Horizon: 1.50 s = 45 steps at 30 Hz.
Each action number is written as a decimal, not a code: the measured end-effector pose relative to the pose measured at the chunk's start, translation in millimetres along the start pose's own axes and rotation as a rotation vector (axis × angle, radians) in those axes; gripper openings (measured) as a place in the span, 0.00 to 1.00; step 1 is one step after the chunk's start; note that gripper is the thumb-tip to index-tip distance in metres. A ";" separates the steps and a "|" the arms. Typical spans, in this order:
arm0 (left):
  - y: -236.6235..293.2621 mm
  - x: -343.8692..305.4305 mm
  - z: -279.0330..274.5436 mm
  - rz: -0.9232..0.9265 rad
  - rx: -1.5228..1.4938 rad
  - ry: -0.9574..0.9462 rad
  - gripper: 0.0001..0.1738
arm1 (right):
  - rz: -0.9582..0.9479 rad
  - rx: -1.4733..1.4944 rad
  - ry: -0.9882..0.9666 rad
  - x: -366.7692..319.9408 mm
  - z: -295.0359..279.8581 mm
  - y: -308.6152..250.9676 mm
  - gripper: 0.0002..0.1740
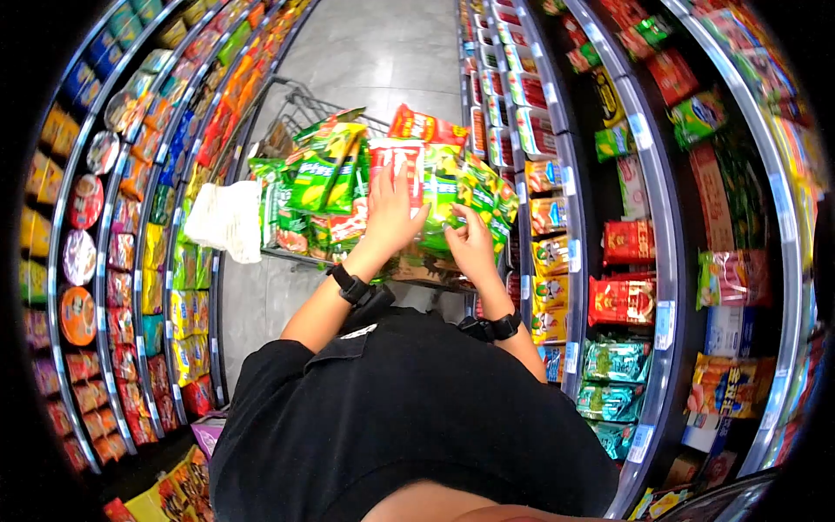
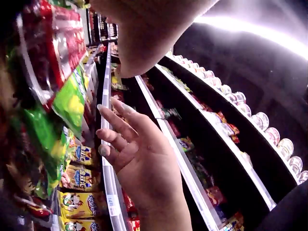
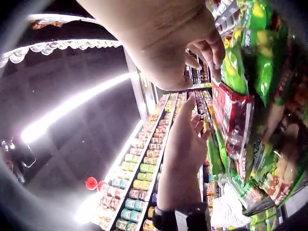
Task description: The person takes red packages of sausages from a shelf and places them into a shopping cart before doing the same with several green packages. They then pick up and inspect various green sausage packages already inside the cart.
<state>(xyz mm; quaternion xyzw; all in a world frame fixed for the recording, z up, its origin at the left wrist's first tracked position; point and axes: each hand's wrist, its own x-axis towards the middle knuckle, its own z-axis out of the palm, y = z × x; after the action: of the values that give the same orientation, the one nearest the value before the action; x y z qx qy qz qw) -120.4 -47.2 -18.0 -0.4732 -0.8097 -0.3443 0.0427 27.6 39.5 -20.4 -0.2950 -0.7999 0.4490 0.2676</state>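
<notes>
A shopping cart (image 1: 300,100) piled with snack packets stands before me. My left hand (image 1: 391,207) lies over a red-and-white packet (image 1: 398,157) on top of the pile, its fingers reaching forward. My right hand (image 1: 472,248) is beside the green packets (image 1: 442,187) at the pile's right, fingers loosely bent with nothing between them. The left wrist view shows this right hand (image 2: 147,159) with its fingers spread a little. In the right wrist view, the right fingertips come close to a green packet (image 3: 234,72), and the left hand (image 3: 185,149) points up beside the red packet (image 3: 228,110).
A white cloth-like bundle (image 1: 224,217) hangs at the cart's left side. Shelves of cups and packets (image 1: 78,244) line the left, and shelves with red bags (image 1: 622,300) line the right. Grey floor (image 1: 374,52) runs ahead between them.
</notes>
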 end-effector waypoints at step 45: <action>-26.6 -1.5 -53.3 -0.451 -2.384 -1.159 0.51 | -0.009 0.383 0.550 -38.1 11.1 -108.3 0.18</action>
<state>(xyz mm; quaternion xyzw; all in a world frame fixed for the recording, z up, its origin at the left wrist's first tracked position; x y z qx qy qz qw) -154.4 -88.6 8.1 -0.1554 0.0204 -0.5851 -0.7957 20.8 -39.7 63.1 -0.3460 -0.6001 0.4935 0.5260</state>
